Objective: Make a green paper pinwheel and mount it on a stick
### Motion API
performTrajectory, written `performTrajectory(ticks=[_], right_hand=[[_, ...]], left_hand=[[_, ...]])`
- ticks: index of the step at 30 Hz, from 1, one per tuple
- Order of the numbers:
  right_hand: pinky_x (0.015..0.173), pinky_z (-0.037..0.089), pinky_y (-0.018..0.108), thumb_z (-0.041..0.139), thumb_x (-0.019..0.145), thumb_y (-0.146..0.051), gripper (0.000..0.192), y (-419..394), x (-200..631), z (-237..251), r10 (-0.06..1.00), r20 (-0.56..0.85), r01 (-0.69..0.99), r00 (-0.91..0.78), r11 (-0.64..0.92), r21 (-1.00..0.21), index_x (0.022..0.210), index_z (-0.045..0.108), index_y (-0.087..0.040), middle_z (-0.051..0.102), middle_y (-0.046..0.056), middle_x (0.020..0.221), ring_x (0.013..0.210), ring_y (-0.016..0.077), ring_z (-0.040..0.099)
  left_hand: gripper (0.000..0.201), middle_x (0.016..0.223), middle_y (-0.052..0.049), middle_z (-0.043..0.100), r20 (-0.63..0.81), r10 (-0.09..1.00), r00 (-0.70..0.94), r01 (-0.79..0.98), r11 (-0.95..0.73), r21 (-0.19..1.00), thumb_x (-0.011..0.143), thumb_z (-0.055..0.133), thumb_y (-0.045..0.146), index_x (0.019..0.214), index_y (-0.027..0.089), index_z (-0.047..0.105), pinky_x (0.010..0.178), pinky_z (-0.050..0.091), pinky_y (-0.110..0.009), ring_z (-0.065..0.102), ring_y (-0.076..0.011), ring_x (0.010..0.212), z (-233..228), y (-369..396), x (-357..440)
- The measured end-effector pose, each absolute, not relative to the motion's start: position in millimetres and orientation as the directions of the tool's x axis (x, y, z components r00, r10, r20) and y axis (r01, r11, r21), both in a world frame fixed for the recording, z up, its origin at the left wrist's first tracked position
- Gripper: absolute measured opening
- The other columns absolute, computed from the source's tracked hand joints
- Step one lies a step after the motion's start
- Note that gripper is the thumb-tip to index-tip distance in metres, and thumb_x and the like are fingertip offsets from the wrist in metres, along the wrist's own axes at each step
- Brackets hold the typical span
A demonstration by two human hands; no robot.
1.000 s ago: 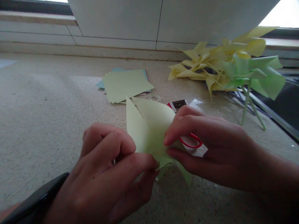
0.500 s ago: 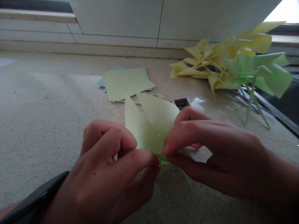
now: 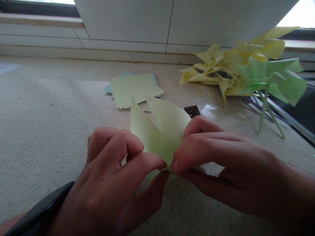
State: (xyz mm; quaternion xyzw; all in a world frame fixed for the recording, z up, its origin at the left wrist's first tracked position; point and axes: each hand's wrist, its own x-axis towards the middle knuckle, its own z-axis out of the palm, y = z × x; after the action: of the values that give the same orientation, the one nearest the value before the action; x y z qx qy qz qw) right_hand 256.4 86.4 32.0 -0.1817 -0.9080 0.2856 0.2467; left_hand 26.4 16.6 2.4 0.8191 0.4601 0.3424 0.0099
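A pale green sheet of paper [image 3: 155, 139], slit from its corners toward the middle, stands up between my two hands. Two pointed flaps rise away from me, and a small hole shows near the centre. My left hand [image 3: 118, 180] pinches the paper's near edge between thumb and fingers. Close beside it, my right hand [image 3: 221, 160] pinches the same edge from the right, fingertips almost meeting the left thumb. The fingertips cover whatever lies at the pinched spot. Past the right hand's knuckles, a small dark box [image 3: 193, 111] of tiny metallic pieces is partly hidden.
Behind the hands lies a stack of pale green and blue paper squares [image 3: 135, 87]. Yellow paper pinwheels [image 3: 216, 65] are heaped at the back right, with green pinwheels [image 3: 273, 75] on sticks before them. A tiled wall [image 3: 128, 23] bounds the speckled counter [image 3: 49, 131].
The paper's near edge is drawn together more tightly, and my fingertips have come closer. My right hand sits slightly lower. A red rim seen below that hand earlier is now hidden.
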Motion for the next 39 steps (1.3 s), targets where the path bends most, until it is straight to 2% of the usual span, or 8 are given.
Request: performTrajectory(ticks=[6, 16, 20, 23, 26, 29, 32, 39], right_hand=[[0.086, 0.046, 0.032, 0.065, 0.091, -0.014, 0.011, 87.2, 256.7, 31.9, 0.467, 0.335, 0.195, -0.819, 0.774, -0.602, 0.098, 0.065, -0.023, 0.069, -0.001, 0.09, 0.092, 0.0154, 0.059], [0.085, 0.04, 0.032, 0.075, 0.081, -0.013, 0.022, 79.8, 250.5, 32.3, 0.518, 0.39, 0.254, -0.761, 0.792, -0.555, 0.096, 0.064, -0.024, 0.064, -0.004, 0.087, 0.09, 0.0143, 0.055], [0.082, 0.038, 0.034, 0.073, 0.081, -0.011, 0.02, 78.3, 248.2, 29.9, 0.532, 0.405, 0.274, -0.744, 0.795, -0.541, 0.092, 0.063, -0.024, 0.064, -0.005, 0.082, 0.086, 0.0144, 0.054], [0.08, 0.038, 0.033, 0.073, 0.078, -0.008, 0.024, 78.9, 248.5, 29.6, 0.544, 0.396, 0.267, -0.74, 0.778, -0.569, 0.093, 0.063, -0.024, 0.064, -0.003, 0.086, 0.088, 0.0148, 0.055], [0.078, 0.041, 0.03, 0.073, 0.078, -0.007, 0.026, 79.3, 248.8, 31.0, 0.534, 0.356, 0.242, -0.766, 0.754, -0.61, 0.094, 0.062, -0.024, 0.063, -0.002, 0.089, 0.09, 0.0144, 0.055], [0.081, 0.044, 0.029, 0.072, 0.079, -0.006, 0.026, 79.0, 247.8, 32.0, 0.507, 0.321, 0.217, -0.8, 0.742, -0.634, 0.094, 0.061, -0.024, 0.064, -0.001, 0.094, 0.095, 0.0149, 0.055], [0.083, 0.044, 0.029, 0.07, 0.08, -0.005, 0.025, 78.5, 246.8, 31.2, 0.498, 0.327, 0.2, -0.803, 0.743, -0.639, 0.093, 0.06, -0.023, 0.065, 0.0, 0.101, 0.097, 0.0153, 0.056], [0.086, 0.045, 0.029, 0.071, 0.079, -0.006, 0.026, 79.5, 246.6, 29.4, 0.498, 0.326, 0.213, -0.804, 0.752, -0.624, 0.094, 0.06, -0.024, 0.065, -0.001, 0.099, 0.098, 0.0146, 0.056]], left_hand=[[0.017, 0.089, -0.004, 0.047, 0.536, 0.766, 0.354, 0.774, -0.562, 0.293, 0.089, 0.064, 0.022, 0.106, 0.026, 0.065, 0.07, 0.035, -0.036, 0.038, -0.0245, 0.086, 2.6, 17.6, 29.8], [0.012, 0.083, -0.001, 0.049, 0.568, 0.765, 0.305, 0.771, -0.548, 0.325, 0.087, 0.067, 0.013, 0.089, 0.025, 0.065, 0.073, 0.034, -0.035, 0.04, -0.0215, 0.085, 4.3, 14.7, 34.2], [0.02, 0.086, -0.001, 0.05, 0.557, 0.764, 0.326, 0.758, -0.563, 0.33, 0.085, 0.068, 0.015, 0.1, 0.026, 0.063, 0.075, 0.038, -0.036, 0.041, -0.0223, 0.085, 0.9, 13.7, 32.4], [0.049, 0.1, -0.003, 0.053, 0.596, 0.77, 0.227, 0.694, -0.557, 0.456, 0.079, 0.073, 0.02, 0.122, 0.028, 0.052, 0.079, 0.044, -0.038, 0.045, -0.0231, 0.091, -5.7, 16.8, 27.5], [0.07, 0.12, -0.006, 0.049, 0.583, 0.812, -0.01, 0.597, -0.463, 0.655, 0.073, 0.077, 0.026, 0.134, 0.029, 0.043, 0.088, 0.047, -0.04, 0.048, -0.0251, 0.103, -11.3, 24.6, 23.3], [0.058, 0.122, -0.007, 0.057, 0.29, 0.956, -0.033, 0.35, -0.261, 0.9, 0.089, 0.065, 0.037, 0.14, 0.027, 0.04, 0.086, 0.052, -0.04, 0.057, -0.0254, 0.105, -9.9, 34.1, 23.1], [0.044, 0.12, -0.007, 0.065, 0.081, 0.996, 0.045, 0.065, -0.084, 0.994, 0.096, 0.059, 0.041, 0.136, 0.027, 0.045, 0.076, 0.057, -0.035, 0.066, -0.0244, 0.099, -4.3, 40.5, 25.6], [0.018, 0.1, -0.001, 0.072, 0.102, 0.992, 0.067, 0.03, -0.105, 0.994, 0.096, 0.061, 0.031, 0.115, 0.028, 0.06, 0.066, 0.056, -0.027, 0.069, -0.0175, 0.081, -2.1, 41.1, 27.3]])
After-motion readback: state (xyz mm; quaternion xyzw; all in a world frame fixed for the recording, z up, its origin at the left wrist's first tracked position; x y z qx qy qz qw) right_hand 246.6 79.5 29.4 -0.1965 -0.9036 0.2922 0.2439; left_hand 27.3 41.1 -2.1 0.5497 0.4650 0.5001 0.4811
